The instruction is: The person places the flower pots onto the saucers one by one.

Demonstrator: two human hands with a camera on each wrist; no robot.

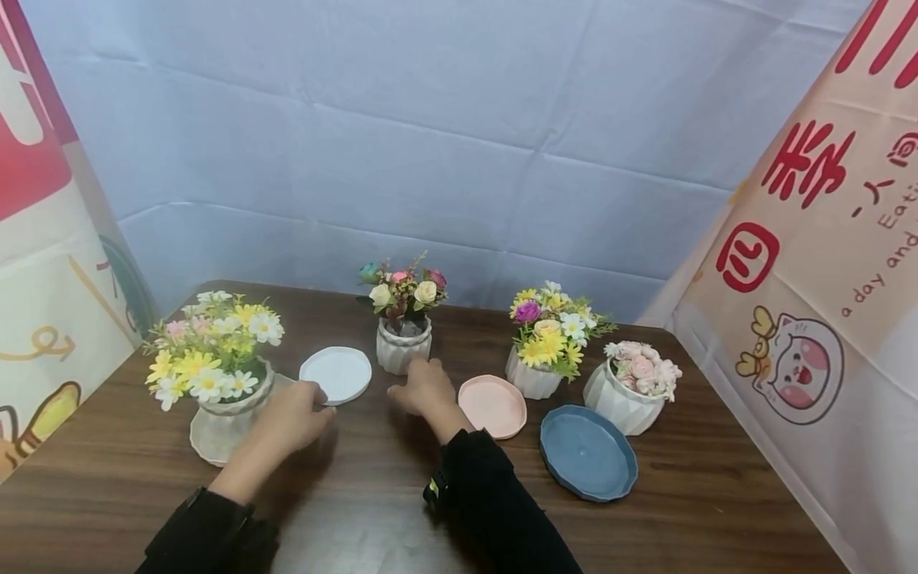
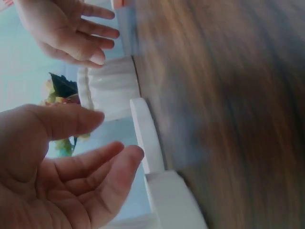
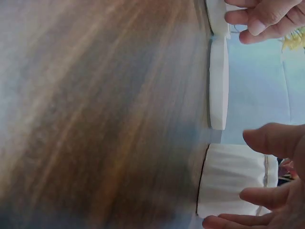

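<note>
Left hand (image 1: 297,414): fingers relaxed and spread, gripping nothing; hovers at the near edge of the white saucer (image 1: 335,374), just beside the daisy pot (image 1: 228,418). Left wrist view shows the palm bare, fingertips close to the saucer rim; contact cannot be told.

Right hand (image 1: 425,388): fingers loose and apart, nothing held; just in front of the white ribbed pot (image 1: 403,346), which stands at mid-counter toward the back, right of the white saucer. Right wrist view shows thumb and fingers either side of the pot wall, not yet touching.

Other things: pink saucer (image 1: 492,406) just right of the right hand; blue saucer (image 1: 588,452) nearer the front edge; yellow-flower pot (image 1: 534,378) and pink-rose pot (image 1: 622,402) behind them; daisy pot sits on a pale saucer.

Counter (image 1: 717,494): dark wood grain, smooth.

Risk: the ribbed pot looks top-heavy with its bouquet; a one-sided push from the right hand would likely tip it backward. The left wrist sits near the daisy blooms; a careless sweep could knock that pot. The shallow saucer could skid if nudged at the rim.

Materials and shapes: pots pale, matt, faceted or fluted, likely ceramic or plastic; saucers round, shallow, scalloped rims, matt; flowers look artificial.
</note>
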